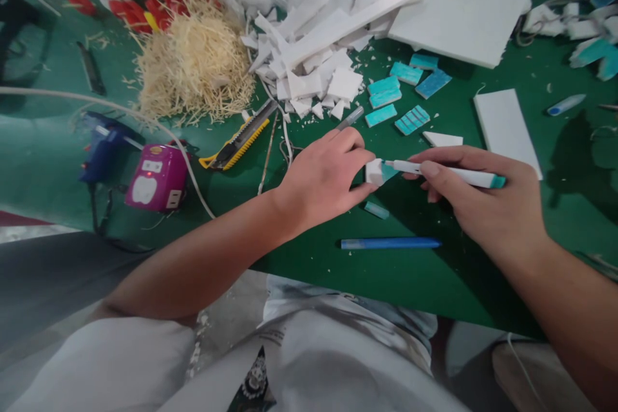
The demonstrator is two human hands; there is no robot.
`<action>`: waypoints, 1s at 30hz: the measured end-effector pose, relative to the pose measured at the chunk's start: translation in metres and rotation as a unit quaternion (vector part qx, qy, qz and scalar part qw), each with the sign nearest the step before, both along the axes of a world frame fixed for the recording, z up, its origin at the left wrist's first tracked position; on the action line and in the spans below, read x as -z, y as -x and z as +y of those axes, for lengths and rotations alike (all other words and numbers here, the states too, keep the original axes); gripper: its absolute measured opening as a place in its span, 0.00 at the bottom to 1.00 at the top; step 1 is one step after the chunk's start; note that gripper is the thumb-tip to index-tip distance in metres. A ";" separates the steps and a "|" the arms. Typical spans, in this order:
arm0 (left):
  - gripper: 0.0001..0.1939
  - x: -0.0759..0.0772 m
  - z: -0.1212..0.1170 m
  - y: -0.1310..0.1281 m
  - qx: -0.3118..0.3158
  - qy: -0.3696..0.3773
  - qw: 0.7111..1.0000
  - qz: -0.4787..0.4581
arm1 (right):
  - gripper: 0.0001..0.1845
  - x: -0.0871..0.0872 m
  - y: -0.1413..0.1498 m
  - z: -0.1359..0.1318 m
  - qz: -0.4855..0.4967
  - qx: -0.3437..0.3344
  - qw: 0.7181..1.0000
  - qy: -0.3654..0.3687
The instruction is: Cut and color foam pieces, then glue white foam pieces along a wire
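White shirt (pixel 338 360) at bottom. I note, mid-frame, left hand (pixel 324 170) pinching foam (pixel 373 172), right hand (pixel 499 199) gripping marker (pixel 476 177); a slipping pinch could skew strokes.

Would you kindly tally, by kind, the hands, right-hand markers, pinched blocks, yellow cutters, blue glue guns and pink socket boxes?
Hands: 2 (left hand, right hand)
Right-hand marker: 1
Pinched block: 1
Yellow cutter: 1
Blue glue gun: 1
Pink socket box: 1
Total: 7
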State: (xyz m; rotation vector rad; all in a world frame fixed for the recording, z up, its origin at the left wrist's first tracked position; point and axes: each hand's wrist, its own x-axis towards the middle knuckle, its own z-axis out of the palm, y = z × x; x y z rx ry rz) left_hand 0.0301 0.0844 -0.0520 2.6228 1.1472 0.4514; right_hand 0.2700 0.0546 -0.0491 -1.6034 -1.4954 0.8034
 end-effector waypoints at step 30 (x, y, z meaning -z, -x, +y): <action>0.16 -0.003 0.002 0.002 -0.044 0.089 0.994 -0.046 | 0.08 -0.007 0.002 -0.002 0.001 0.005 0.999 0.035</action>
